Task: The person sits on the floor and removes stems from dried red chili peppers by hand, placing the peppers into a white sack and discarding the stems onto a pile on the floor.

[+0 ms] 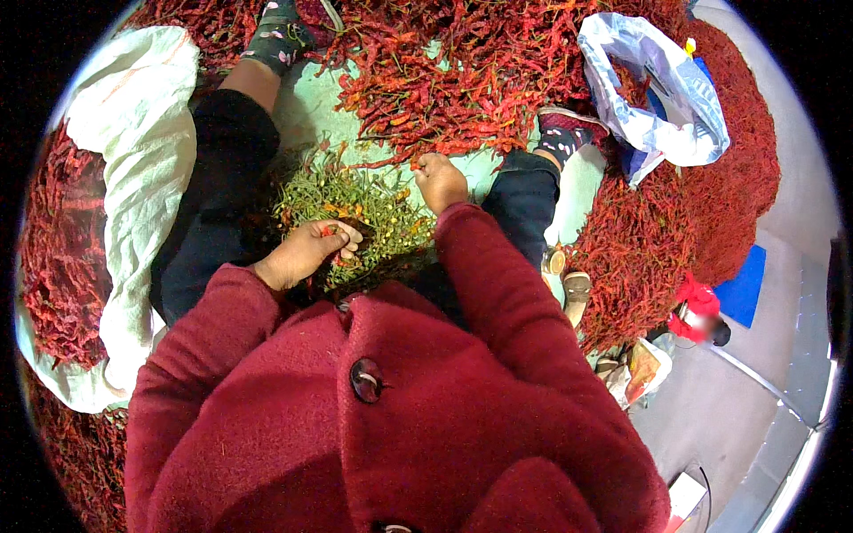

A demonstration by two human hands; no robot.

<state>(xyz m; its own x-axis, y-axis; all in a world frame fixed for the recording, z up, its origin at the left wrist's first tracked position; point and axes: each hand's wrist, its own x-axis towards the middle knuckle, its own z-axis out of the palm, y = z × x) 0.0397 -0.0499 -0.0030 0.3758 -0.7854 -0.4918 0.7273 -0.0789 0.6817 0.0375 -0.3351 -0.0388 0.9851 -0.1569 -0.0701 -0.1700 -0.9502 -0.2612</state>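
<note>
My left hand (303, 252) is closed around small red chili pieces (329, 230), over a heap of green chili stems (373, 206) between my legs. To its right, my right hand (442, 183) is curled, with a bit of red chili (416, 164) at its fingertips. Just beyond that hand spreads a thick layer of dried red chilies (426, 100) on a pale green sheet (313, 100). My palms and most of what the fingers enclose are hidden.
A white woven sack (150, 133) lies along my left leg, beside more chilies (63, 266). At upper right stands an open plastic-lined bag (696, 126). Chili mounds (723, 153) rise behind it. Shoes (576, 293) lie near my right knee; a person in red (694, 310) is farther off.
</note>
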